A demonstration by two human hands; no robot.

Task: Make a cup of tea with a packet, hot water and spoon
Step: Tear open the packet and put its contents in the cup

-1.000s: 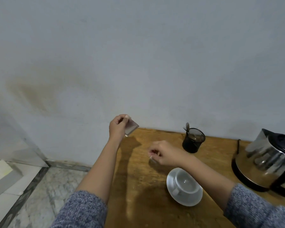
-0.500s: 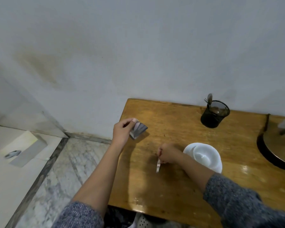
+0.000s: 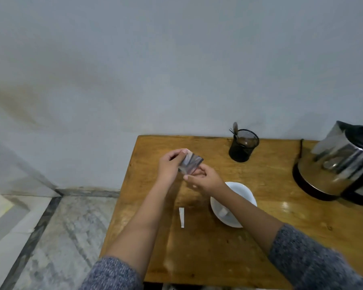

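left hand (image 3: pixel 169 167) grips packet (image 3: pixel 190 162) | right hand (image 3: pixel 205 179) joined it, fingers loose | strip (image 3: pixel 181 217) dropped

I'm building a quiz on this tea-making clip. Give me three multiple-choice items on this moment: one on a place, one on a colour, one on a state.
1. Where does the torn white paper strip lie?
A. In the cup
B. On the wooden table, left of the white cup and saucer
C. In the mesh holder

2. What colour is the round mesh holder with the metal spoon?
A. Black
B. Red
C. White

3. How is the shiny tea packet held?
A. It lies flat on the table
B. It rests on the steel kettle
C. It is above the table, gripped by the left hand, with the right hand at it

Answers: 1 B, the strip rests on bare wood beside the saucer. 2 A, the mesh is dark black. 3 C, the left hand grips the packet and the right hand's fingers meet its lower edge; the kettle stands apart.
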